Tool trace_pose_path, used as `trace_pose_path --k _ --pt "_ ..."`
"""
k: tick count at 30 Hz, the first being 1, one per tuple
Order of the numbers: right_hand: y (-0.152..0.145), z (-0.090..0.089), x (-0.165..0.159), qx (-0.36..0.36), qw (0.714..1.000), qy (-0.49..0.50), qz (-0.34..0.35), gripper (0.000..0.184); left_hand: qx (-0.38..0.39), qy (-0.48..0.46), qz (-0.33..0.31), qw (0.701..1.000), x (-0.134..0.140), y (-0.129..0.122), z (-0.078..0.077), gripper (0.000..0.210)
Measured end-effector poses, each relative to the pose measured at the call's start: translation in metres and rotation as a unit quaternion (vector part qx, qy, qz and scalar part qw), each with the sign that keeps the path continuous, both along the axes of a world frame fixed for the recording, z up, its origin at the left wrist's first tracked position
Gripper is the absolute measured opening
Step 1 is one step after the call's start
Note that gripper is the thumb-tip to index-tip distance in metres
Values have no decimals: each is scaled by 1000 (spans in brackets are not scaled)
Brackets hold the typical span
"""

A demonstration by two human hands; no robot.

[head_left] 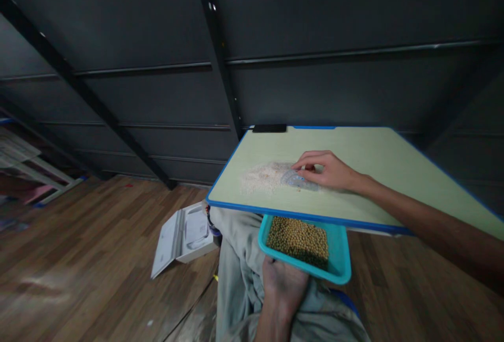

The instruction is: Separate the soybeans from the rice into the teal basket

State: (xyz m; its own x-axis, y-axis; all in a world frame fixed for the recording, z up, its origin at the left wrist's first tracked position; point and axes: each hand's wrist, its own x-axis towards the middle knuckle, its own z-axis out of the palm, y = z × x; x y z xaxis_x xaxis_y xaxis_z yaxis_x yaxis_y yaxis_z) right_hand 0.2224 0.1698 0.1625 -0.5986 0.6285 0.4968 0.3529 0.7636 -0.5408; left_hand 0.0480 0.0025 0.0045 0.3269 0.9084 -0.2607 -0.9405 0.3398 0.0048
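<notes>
My left hand (pixel 284 280) holds a turquoise plastic tray (pixel 339 250) from below, over my lap and just under the front edge of the table; its fingers are hidden beneath the tray. Small round tan beans (pixel 301 239) fill the left and middle of the tray. Above the tabletop, my right hand (pixel 326 169) pinches a clear, curved piece of plastic (pixel 293 178) with small blue marks; its exact kind is unclear. Left of that plastic, a thin spread of pale, rice-like grains (pixel 260 178) lies on the table.
The pale green tabletop (pixel 362 145) has a blue rim, with a black strip (pixel 270 128) at its far left edge. An opened white box (pixel 192 232) and a dark cable (pixel 192 305) lie on the wooden floor. A dark panelled wall (pixel 315 85) stands behind.
</notes>
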Motion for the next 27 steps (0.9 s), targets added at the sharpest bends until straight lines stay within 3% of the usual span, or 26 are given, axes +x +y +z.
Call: trace_pose_path --k 4,13,27 --pt "1 1 -1 24 1000 1 -12 20 -10 -7 -2 1000 0 0 0 55" --pt "-9 -4 -9 3 999 -18 42 22 0 16 4 1000 0 1 -9 54" --pt "-25 2 -12 -38 989 -36 141 19 4 11 6 1000 1 -1 -2 53"
